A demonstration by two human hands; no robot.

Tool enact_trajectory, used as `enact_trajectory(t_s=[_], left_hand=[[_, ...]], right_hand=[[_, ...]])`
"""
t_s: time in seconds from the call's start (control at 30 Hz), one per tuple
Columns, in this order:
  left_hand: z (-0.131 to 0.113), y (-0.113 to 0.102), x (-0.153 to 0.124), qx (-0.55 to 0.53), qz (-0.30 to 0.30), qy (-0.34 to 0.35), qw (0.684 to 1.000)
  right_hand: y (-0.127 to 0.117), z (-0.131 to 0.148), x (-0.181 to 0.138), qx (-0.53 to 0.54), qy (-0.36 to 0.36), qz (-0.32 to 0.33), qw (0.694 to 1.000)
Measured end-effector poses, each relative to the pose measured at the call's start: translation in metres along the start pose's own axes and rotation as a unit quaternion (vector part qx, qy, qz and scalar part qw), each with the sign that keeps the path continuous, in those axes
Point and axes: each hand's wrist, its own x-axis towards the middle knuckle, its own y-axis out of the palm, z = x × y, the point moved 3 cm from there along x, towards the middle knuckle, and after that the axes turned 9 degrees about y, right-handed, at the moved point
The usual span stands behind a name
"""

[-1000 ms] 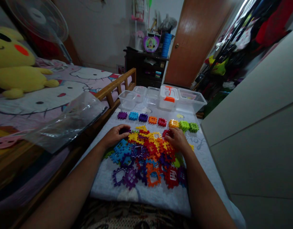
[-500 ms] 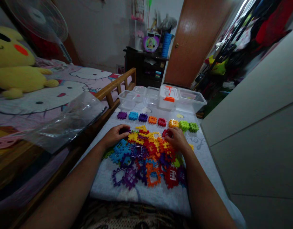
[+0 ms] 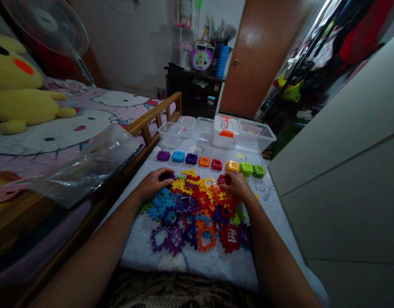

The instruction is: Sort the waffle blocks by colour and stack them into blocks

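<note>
A heap of colourful plastic interlocking blocks [image 3: 201, 199] with notched edges lies on the cloth-covered table between my hands. My left hand [image 3: 154, 183] rests at the heap's far left edge, its thumb and fingers apart and curved around a dark purple block [image 3: 166, 176]. At the far right edge, my right hand [image 3: 237, 185] is curved, fingertips touching a red block [image 3: 222, 179]; its fingers look apart. Neither hand lifts anything. Beyond the heap runs a row of blocks sorted by colour, among them a purple block [image 3: 163, 155], an orange block [image 3: 204, 161] and a green block [image 3: 259, 171].
Clear plastic boxes [image 3: 170, 133] line the table's far end, with an orange-handled lidded box [image 3: 225, 132] among them. A wooden bed rail [image 3: 145, 128] borders the left side, with a clear plastic bag [image 3: 91, 167] there. A pale cabinet [image 3: 344, 171] stands on the right.
The whole view has shifted slightly. Both hands stay in nearly the same places at the heap's edges, and the blocks look unchanged.
</note>
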Motion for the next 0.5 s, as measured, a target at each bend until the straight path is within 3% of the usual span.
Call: enact_trajectory(t_s=[0.5], left_hand=[[-0.0002,-0.0003,0.001,-0.007,-0.006,0.006,1.0]], right_hand=[[-0.0013,0.0036,0.0084,-0.042,0.017,0.03,0.999]])
